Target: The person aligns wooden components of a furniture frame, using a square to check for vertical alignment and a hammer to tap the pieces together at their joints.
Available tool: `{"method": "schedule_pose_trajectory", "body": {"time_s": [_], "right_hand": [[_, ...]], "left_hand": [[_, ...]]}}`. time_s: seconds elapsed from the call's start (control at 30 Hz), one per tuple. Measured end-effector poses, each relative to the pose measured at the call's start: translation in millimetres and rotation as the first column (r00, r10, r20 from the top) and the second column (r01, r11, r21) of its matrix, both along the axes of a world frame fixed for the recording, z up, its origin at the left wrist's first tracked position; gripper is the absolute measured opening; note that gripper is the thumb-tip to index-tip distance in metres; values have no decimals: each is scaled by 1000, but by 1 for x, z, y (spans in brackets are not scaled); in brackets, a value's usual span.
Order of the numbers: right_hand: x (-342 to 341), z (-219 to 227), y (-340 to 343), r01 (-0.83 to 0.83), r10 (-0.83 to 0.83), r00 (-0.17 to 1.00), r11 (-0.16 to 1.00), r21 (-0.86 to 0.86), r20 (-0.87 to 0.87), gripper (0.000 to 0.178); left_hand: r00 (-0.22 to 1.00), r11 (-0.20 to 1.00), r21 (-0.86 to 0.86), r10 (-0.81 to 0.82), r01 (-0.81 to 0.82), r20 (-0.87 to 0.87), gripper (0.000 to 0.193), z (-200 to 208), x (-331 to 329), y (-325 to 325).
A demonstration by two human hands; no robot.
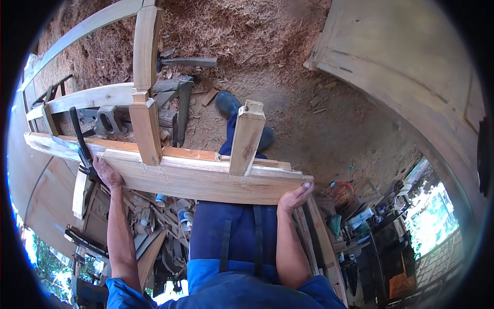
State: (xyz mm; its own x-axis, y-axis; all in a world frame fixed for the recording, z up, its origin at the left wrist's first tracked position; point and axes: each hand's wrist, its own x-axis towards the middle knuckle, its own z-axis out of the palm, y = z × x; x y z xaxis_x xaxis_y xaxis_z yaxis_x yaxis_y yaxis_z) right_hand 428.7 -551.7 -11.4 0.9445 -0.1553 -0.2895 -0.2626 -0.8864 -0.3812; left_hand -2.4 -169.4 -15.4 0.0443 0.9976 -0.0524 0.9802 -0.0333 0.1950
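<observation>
The board (206, 185) lies across before our thighs (211, 219), two posts (248, 139) meeting its far edge. Our left hand (109, 175) grasps its left end, just beside a clamp (82, 138); our right hand (294, 198), partly hidden, grasps the other end. Beyond, we see our boots (228, 104) and shavings (257, 31).

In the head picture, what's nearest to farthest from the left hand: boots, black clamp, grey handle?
1. Black clamp: beside the left hand.
2. Grey handle: above the hand in the picture.
3. Boots: up and to the right.
</observation>
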Motion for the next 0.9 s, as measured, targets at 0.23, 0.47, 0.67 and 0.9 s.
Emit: {"method": "schedule_pose_trajectory", "body": {"time_s": [0.23, 0.47, 0.67, 0.9], "right_hand": [[1, -10, -13, 21, -22, 999, 999, 42, 24, 58], [26, 12, -3, -64, 64, 987, 998, 10, -146, 60], [45, 13, 34, 184, -115, 952, 955, 231, -282, 63], [60, 19, 55, 293, -152, 915, 888, 354, -374, 51]], "left_hand": [[987, 987, -24, -158, 158, -14, 50, 0, -12, -1], [999, 999, 2, 51, -51, 4, 56, 2, 5, -8], [996, 996, 10, 89, -89, 4, 53, 9, 1, -10], [994, 997, 3, 71, -71, -81, 39, 0, 1, -11]]}}
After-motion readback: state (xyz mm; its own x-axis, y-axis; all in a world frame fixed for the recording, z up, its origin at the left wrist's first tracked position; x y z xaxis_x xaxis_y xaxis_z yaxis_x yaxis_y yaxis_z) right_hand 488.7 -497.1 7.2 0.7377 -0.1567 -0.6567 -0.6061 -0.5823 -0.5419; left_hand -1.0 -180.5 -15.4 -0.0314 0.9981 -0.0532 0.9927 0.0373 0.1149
